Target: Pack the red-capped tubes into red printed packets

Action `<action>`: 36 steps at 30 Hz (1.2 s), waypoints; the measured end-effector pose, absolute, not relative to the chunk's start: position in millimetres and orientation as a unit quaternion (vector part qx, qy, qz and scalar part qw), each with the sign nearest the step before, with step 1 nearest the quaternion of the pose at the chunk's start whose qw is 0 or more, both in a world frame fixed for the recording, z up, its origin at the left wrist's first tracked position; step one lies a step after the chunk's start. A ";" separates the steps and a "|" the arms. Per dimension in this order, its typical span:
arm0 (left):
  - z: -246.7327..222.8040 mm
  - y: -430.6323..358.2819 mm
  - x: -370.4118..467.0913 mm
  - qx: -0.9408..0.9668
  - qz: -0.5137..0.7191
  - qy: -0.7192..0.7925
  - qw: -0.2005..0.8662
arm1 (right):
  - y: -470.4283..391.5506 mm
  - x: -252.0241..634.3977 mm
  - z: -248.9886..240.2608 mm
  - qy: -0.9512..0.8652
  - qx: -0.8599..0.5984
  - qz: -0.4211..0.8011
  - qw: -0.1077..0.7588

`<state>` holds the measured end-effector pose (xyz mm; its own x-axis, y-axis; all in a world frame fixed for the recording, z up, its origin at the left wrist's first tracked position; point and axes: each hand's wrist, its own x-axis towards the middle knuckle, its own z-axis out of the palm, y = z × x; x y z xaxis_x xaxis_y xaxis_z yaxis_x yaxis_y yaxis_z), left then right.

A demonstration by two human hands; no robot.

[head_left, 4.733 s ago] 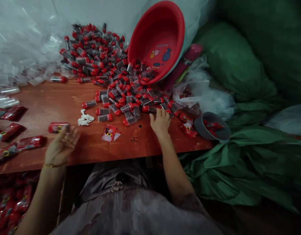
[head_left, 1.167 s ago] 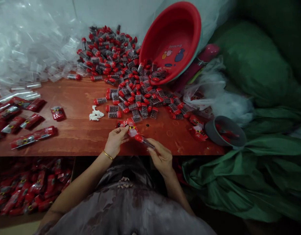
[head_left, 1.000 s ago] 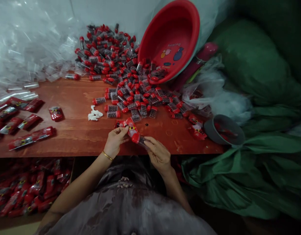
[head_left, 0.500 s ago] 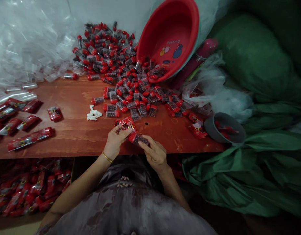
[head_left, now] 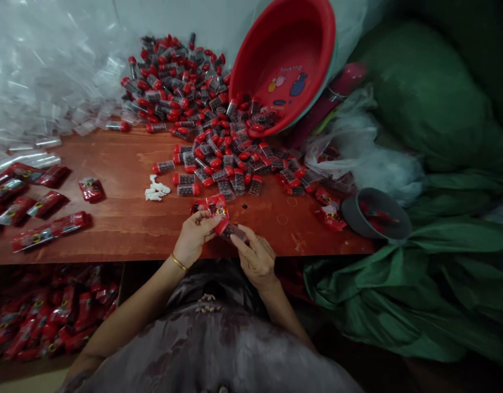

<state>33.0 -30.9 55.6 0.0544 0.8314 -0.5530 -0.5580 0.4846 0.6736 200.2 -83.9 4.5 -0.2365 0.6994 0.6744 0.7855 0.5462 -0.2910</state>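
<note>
At the table's front edge, my left hand (head_left: 193, 237) pinches a red printed wrapper (head_left: 214, 205) and touches the red-capped end of a small clear tube. My right hand (head_left: 257, 257) grips the other end of that tube (head_left: 232, 231), which shows dark pieces inside. The tube lies tilted between both hands, its cap against the wrapper; how far the wrapper covers it is hidden by my fingers. Just beyond my hands lies a big pile of similar red-capped tubes (head_left: 188, 189). A small white crumpled heap (head_left: 156, 189) rests on the wooden table (head_left: 124, 218).
A red basin (head_left: 292, 49) leans tipped behind the pile. Clear plastic sleeves (head_left: 51, 71) fill the back left, wrapped red packs (head_left: 51, 231) the left. A grey bowl (head_left: 358, 215) and green cloth (head_left: 378, 295) are at right. Below left, a box holds red packs (head_left: 63, 311).
My right hand has shifted very slightly left along with the tube. Both hands keep their hold, and the things on the table look the same.
</note>
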 end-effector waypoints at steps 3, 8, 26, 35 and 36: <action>52.7 -32.7 35.8 0.125 0.493 0.466 0.724 | -83.7 195.5 3.1 -0.763 -0.496 -0.074 0.407; 48.0 -38.1 44.6 0.069 0.543 0.436 0.715 | -81.0 183.1 6.8 -0.755 -0.491 -0.030 0.434; 54.7 -37.3 59.2 0.024 0.558 0.394 0.730 | -75.7 162.5 20.1 -0.708 -0.506 -0.018 0.492; 52.9 -33.2 59.0 0.097 0.535 0.428 0.722 | -73.1 167.3 14.9 -0.669 -0.521 0.060 0.527; 51.4 -31.5 57.0 0.105 0.534 0.434 0.718 | -72.7 168.2 14.5 -0.672 -0.519 0.073 0.523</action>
